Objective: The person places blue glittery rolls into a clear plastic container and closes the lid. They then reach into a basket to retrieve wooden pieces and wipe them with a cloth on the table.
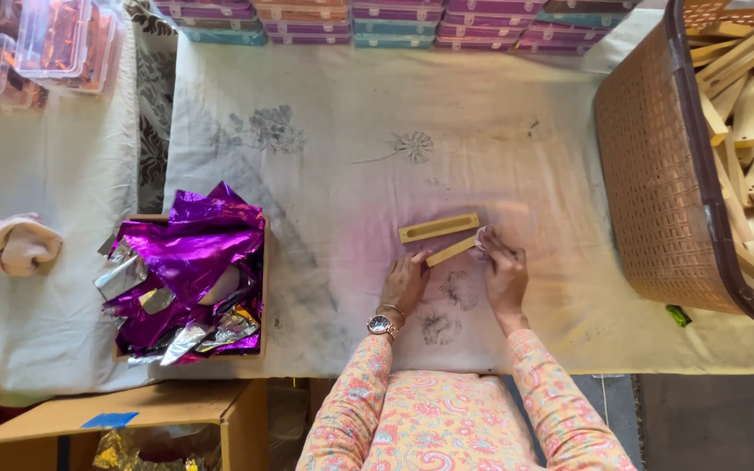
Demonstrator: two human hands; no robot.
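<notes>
My left hand (405, 281) presses down on the near end of a thin flat wooden strip (448, 252) lying on the white cloth. My right hand (503, 272) pinches a small pale wad (481, 236) against the strip's far end. Just beyond them lies a longer wooden bar with a slot (438, 228), untouched. A watch and a bangle sit on my left wrist.
A brown plastic basket (656, 174) full of wooden bars stands at the right. A cardboard tray (262, 288) of purple and silver foil is at the left. Stacked flat boxes (394, 22) line the far edge; clear plastic boxes (37, 44) sit far left. A small green thing (678, 316) lies near the basket.
</notes>
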